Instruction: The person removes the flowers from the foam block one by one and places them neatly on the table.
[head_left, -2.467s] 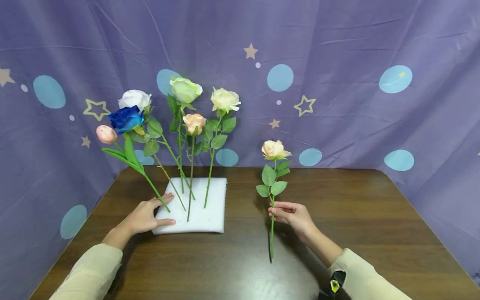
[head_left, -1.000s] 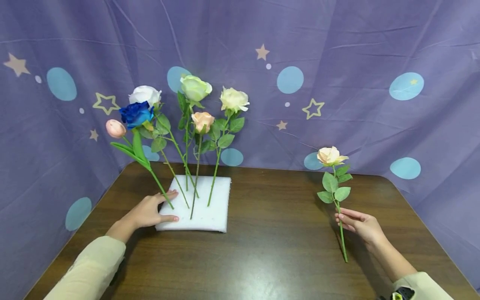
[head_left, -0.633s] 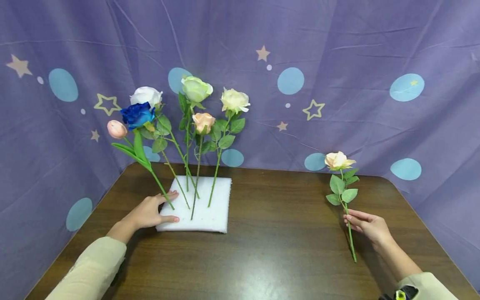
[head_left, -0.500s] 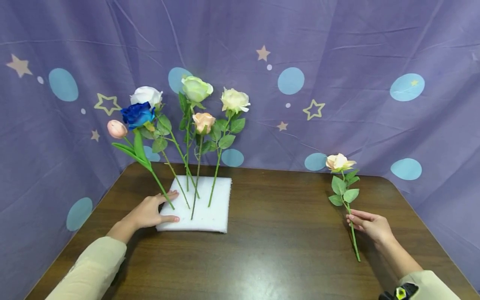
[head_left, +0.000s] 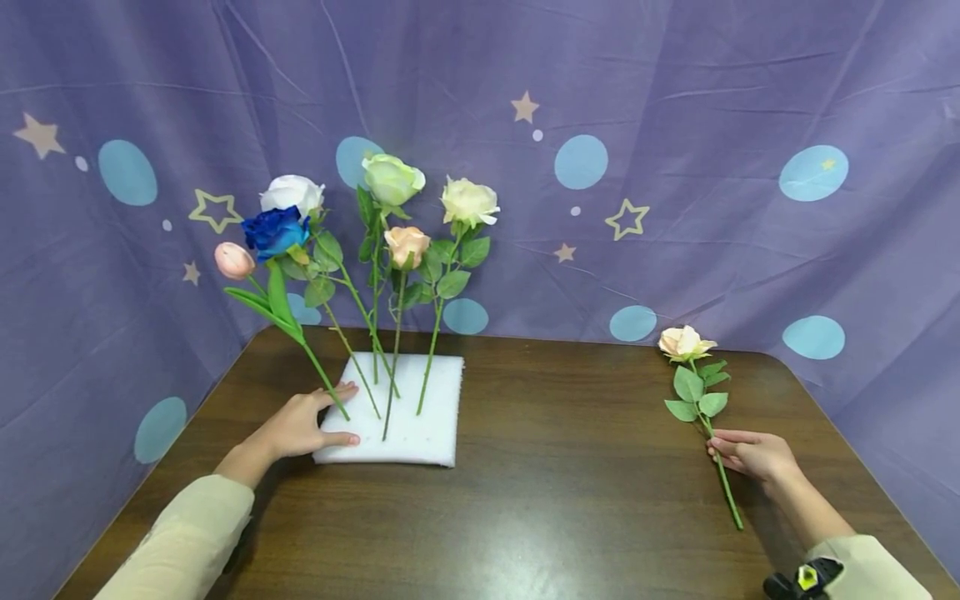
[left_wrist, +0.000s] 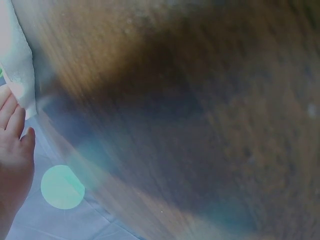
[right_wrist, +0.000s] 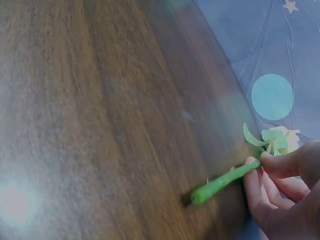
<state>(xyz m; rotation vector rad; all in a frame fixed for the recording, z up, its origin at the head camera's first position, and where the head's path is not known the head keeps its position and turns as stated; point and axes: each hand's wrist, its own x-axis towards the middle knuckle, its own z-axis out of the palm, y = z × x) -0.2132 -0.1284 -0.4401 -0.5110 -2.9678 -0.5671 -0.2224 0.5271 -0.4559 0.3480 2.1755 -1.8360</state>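
Note:
At the right of the head view my right hand (head_left: pixel 753 457) pinches the green stem of a pale peach rose (head_left: pixel 686 343) between thumb and fingers. In the right wrist view the cut end of that stem (right_wrist: pixel 215 189) lies close over the table, with a small shadow beside it. My left hand (head_left: pixel 296 427) rests on the left edge of a white foam block (head_left: pixel 420 437), thumb and fingers spread. Stuck in the foam are a pink tulip (head_left: pixel 235 261), a blue rose (head_left: pixel 276 232), a white rose (head_left: pixel 292 193), a green rose (head_left: pixel 392 179), a cream rose (head_left: pixel 469 201) and a small peach rose (head_left: pixel 407 247).
A brown wooden table (head_left: pixel 570 467) carries the foam block and flowers. Behind it hangs a purple curtain (head_left: pixel 675 100) printed with stars and blue ovals. A dark strap with a yellow-marked device (head_left: pixel 808 577) sits on the right wrist.
My right hand has carried the pale peach rose to the right, away from the foam, and lowered it toward the table. The left hand stays on the foam block.

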